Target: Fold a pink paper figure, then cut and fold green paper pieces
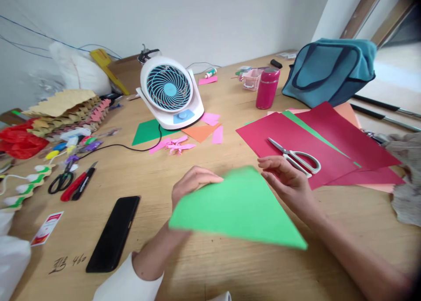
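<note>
The green paper (237,213) is between the two hands, with its broad face turned to the viewer, and it appears raised above the tabletop (148,178). The left hand (194,184) is holding it at the upper left edge: the fingers bend along this edge, and the sheet covers the lower part of the hand, so where the thumb presses I cannot tell. The right hand (289,182) is at the upper right corner. Its thumb and forefinger stand apart by a narrow gap, and the corner, which is a little blurred, lies just beside their tips; whether they touch it, I cannot tell. The lower right corner of the sheet extends freely toward the right forearm. Just beyond the right hand, the scissors (287,152) rest on the red sheets (305,141), while the phone (113,234) lies to the left of the left forearm.
</note>
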Demonstrator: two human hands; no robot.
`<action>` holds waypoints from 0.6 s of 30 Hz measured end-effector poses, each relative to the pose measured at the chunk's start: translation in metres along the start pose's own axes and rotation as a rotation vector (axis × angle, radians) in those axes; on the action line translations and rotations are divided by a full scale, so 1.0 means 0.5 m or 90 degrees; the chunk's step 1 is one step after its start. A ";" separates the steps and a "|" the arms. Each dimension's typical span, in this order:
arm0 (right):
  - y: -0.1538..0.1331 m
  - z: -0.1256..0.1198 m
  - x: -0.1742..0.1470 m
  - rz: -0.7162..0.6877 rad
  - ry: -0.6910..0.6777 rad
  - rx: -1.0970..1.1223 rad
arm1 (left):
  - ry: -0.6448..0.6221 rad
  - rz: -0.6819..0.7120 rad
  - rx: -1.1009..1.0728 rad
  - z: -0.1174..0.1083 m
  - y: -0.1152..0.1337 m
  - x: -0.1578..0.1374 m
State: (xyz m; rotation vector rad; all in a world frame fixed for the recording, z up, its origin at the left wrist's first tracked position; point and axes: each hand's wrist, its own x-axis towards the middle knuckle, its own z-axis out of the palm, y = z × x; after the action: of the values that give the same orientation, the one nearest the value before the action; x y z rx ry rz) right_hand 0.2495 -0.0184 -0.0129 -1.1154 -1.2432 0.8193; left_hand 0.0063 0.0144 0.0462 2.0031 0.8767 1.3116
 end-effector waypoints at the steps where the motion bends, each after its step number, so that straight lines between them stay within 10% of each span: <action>1: -0.001 0.001 -0.002 0.021 -0.008 -0.012 | 0.035 -0.062 0.000 -0.001 -0.005 0.000; 8: -0.014 0.011 -0.013 0.107 -0.072 0.022 | 0.135 -0.436 -0.180 0.005 -0.048 0.004; 18: 0.001 0.021 -0.020 0.155 -0.138 -0.138 | 0.163 -0.579 -0.373 0.018 -0.091 0.012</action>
State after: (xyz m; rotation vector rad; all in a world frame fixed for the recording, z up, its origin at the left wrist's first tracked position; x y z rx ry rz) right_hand 0.2373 -0.0256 -0.0171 -1.4013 -1.4196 1.0273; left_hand 0.0070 0.0460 0.0120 0.8146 1.1511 1.0871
